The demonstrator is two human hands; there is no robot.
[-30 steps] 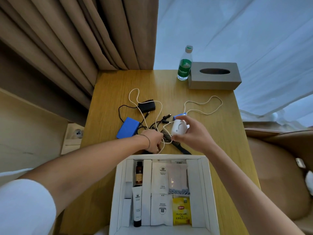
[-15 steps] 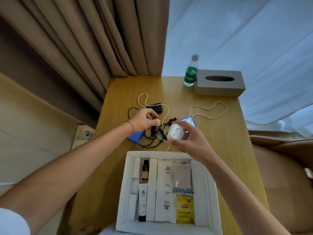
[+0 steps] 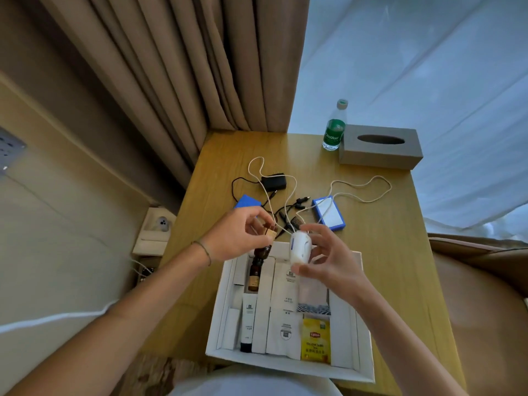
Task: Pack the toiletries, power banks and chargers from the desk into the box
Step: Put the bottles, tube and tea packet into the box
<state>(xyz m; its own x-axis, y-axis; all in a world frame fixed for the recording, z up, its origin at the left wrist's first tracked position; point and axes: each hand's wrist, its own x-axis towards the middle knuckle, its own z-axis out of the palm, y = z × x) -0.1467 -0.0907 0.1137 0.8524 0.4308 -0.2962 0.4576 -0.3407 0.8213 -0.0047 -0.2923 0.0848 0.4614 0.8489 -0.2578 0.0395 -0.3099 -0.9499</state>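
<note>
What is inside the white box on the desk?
The white box holds a brown bottle, a black-and-white tube, white sachets and a yellow tea bag. The right hand covers part.

Wooden desk [image 3: 385, 252], beige curtains [image 3: 171, 81], sheer white drapes [image 3: 428, 67], beige wall [image 3: 57, 210]

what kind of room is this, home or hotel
Probably a hotel room: the white box holds branded amenity sachets and a tea bag, with a grey tissue box and floor-length curtains nearby.
</note>
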